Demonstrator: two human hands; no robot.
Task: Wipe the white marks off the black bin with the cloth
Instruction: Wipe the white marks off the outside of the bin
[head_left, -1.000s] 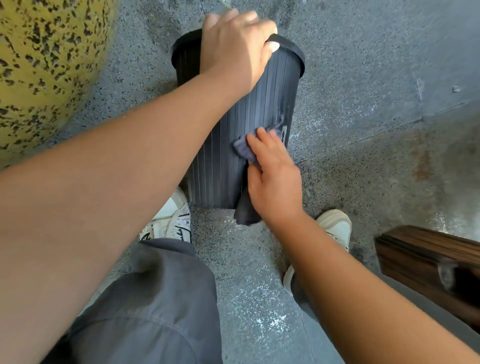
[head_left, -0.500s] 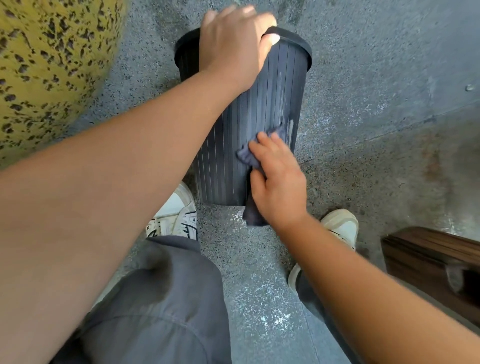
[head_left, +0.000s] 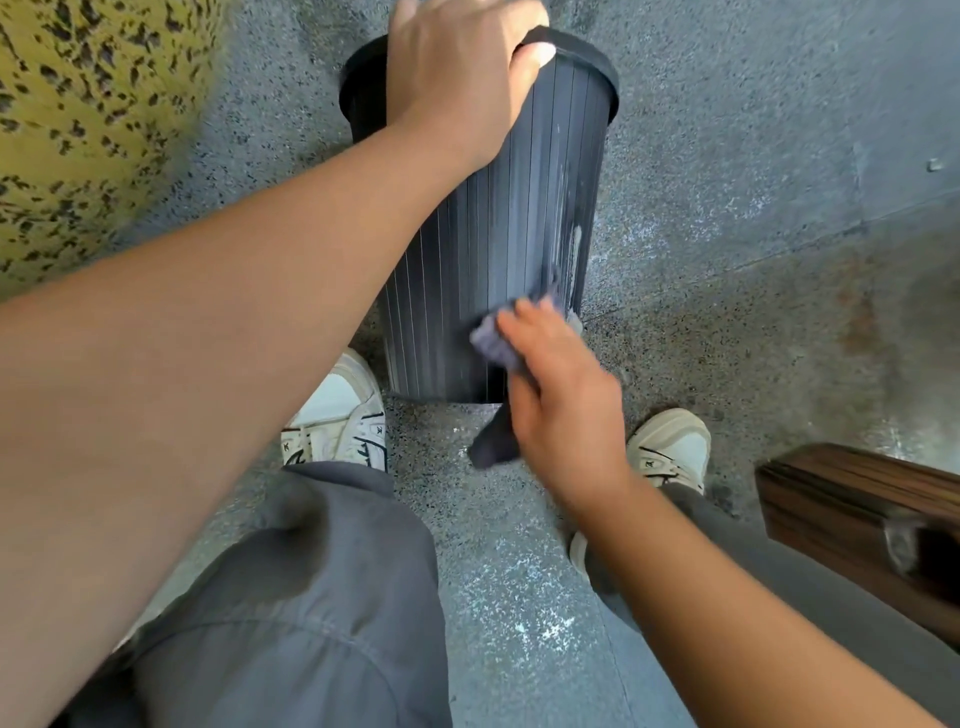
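A black ribbed bin stands upright on the floor between my feet. My left hand grips its rim from above, thumb on the outside. My right hand holds a dark blue cloth against the lower right side of the bin; the cloth's tail hangs down to the floor. White marks streak the bin's right side just above the cloth. The right hand is motion-blurred.
The floor is grey speckled concrete with white specks. A yellow speckled rounded surface fills the upper left. A dark wooden box stands at the right. My white shoes flank the bin's base.
My right hand has slid the cloth down the bin's side toward its base, uncovering the white streaks above it. The left hand keeps its grip on the rim.
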